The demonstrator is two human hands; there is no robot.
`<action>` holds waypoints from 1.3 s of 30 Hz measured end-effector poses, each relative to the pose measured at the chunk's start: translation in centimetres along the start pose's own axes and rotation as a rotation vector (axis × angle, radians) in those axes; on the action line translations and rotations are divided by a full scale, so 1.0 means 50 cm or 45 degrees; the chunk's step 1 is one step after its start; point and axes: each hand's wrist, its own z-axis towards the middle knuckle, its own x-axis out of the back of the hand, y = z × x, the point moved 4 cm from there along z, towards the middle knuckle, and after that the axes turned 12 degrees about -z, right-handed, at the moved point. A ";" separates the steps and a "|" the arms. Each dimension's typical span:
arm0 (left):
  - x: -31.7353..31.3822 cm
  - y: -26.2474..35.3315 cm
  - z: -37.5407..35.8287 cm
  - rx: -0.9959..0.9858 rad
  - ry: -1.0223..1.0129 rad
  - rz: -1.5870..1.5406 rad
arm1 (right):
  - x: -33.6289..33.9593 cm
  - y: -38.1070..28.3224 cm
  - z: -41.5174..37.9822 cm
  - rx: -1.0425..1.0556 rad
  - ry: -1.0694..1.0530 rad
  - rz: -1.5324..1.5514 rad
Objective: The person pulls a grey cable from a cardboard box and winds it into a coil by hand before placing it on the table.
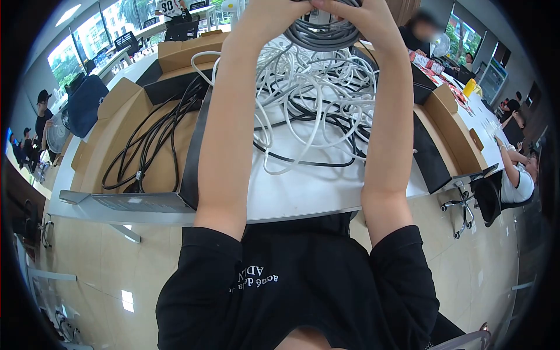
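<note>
Both my arms reach forward over the white table. A coiled grey cable (322, 36) is held up at the top edge of the view. My left hand (271, 17) grips its left side and my right hand (370, 17) its right side; the fingertips of both are partly cut off by the frame. Beneath and beyond the coil lies a tangled heap of white cables (318, 96), with black cables (326, 163) mixed in under it. On the left, a bundle of black cable (146, 140) rests inside an open cardboard box (96, 157).
Another open cardboard box (449, 128) stands on the right of the table (297, 195). A further box (184, 55) is at the back left. Beyond the right side sits a person in white (516, 184); other people, fans and chairs are in the background.
</note>
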 end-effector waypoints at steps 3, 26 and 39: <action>-0.024 -0.009 0.011 -0.225 0.110 0.071 | 0.016 -0.002 -0.003 0.027 0.055 -0.061; -0.031 -0.098 0.030 0.049 0.254 -1.334 | 0.000 -0.028 0.013 0.094 0.277 0.684; 0.010 0.006 0.015 0.023 0.172 -0.086 | 0.011 -0.026 0.002 0.120 0.290 -0.132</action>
